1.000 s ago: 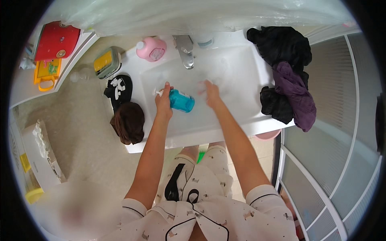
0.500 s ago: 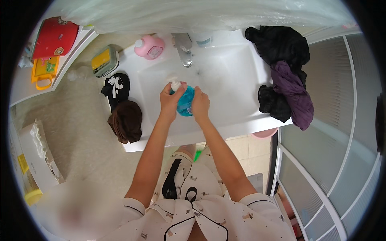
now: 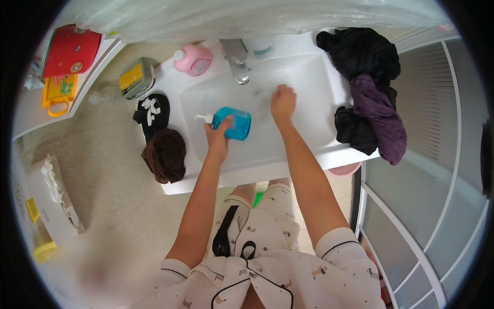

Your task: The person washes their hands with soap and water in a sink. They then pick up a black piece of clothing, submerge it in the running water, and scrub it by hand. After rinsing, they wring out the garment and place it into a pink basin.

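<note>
The left hand [image 3: 218, 138] is closed round a blue pump bottle [image 3: 239, 123], thumb across its side and the other fingers mostly hidden beneath. The bottle lies tipped over above the white basin [image 3: 309, 131], its white pump [image 3: 204, 118] pointing to nine o'clock; I cannot tell whether it touches the basin. At two o'clock from it, the right hand [image 3: 283, 105] is apart from the bottle, fingers curled in; whether they pinch anything I cannot tell.

Taking the bottle as centre, the faucet [image 3: 237, 67] is at twelve, a pink bottle [image 3: 193, 61] at eleven, a black-and-white item [image 3: 162, 113] at nine and a brown cloth [image 3: 167, 154] at eight. A black garment [image 3: 363, 59] lies at two, a purple one [image 3: 380, 121] at three.

The smooth bottle could slip if the left palm is wet, and its tilt might cause a leak if the pump is loose. The purple garment, overhanging the edge, could slide off if bumped.
</note>
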A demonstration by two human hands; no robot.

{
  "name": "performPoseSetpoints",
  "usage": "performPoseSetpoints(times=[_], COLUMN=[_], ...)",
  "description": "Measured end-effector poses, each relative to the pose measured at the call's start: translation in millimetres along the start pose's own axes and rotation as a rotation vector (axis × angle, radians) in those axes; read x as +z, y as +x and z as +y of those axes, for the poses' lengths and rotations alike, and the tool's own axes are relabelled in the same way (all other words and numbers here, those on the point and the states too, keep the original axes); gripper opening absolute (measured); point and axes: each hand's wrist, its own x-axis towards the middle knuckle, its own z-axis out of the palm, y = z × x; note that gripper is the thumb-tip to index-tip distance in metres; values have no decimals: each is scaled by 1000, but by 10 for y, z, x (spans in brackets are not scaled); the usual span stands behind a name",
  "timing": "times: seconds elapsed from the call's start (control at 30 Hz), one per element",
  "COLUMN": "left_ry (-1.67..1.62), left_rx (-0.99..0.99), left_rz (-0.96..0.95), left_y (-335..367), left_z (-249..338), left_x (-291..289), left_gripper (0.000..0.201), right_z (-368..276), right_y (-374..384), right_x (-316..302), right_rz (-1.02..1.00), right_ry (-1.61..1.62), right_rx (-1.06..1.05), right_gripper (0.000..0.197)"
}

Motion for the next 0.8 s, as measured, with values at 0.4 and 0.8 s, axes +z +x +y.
performPoseSetpoints(times=[0.4,0.8], left_ry=[-221,168], left_rx=[-38,94], left_rz=[-32,-606], left_y=[30,-423], left_z=[-76,66], left_x=[131,560], left_gripper=[64,71], right_z=[-1026,-398], right_y=[-1149,-154], right_x=[-700,-1718], right_rz=[-522,-1061], right_ry=[636,878], right_rx=[432,552], right_gripper=[69,105])
